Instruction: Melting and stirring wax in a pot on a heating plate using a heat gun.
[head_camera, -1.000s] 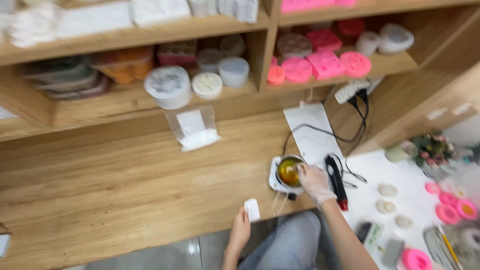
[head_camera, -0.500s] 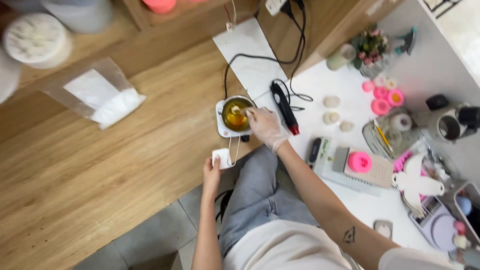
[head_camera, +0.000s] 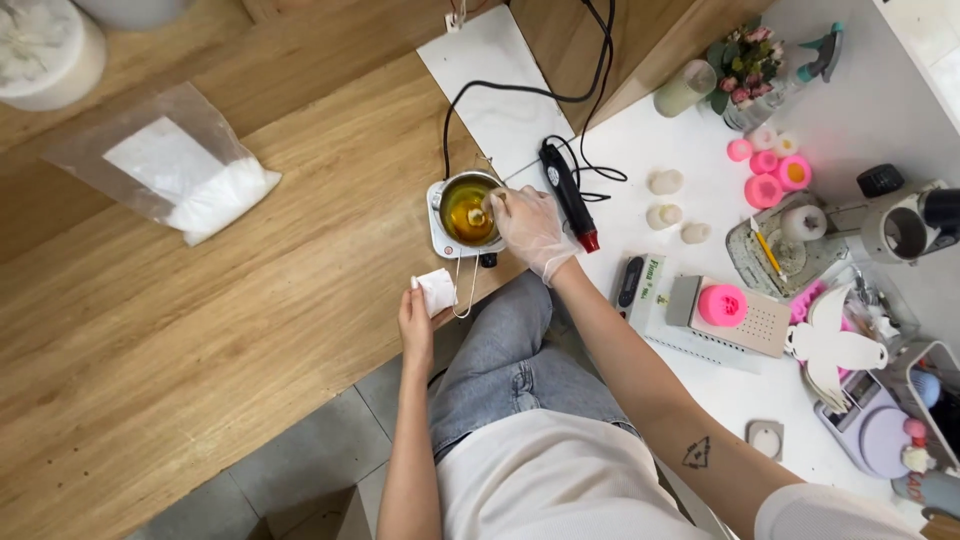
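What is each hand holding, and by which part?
Left hand pinches a white wad by its lower edge. Gloved right hand holds something small over the pot.

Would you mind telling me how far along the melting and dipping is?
The pot already holds clear amber liquid, so melting looks done. The gloved right hand holds a small pale piece over it; the left hand holds a white wad. Three pale pieces wait on the white counter.

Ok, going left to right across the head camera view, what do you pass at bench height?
Clear bag of white powder → left hand → pot of amber liquid → right hand → black tool with red tip → pink round mould.
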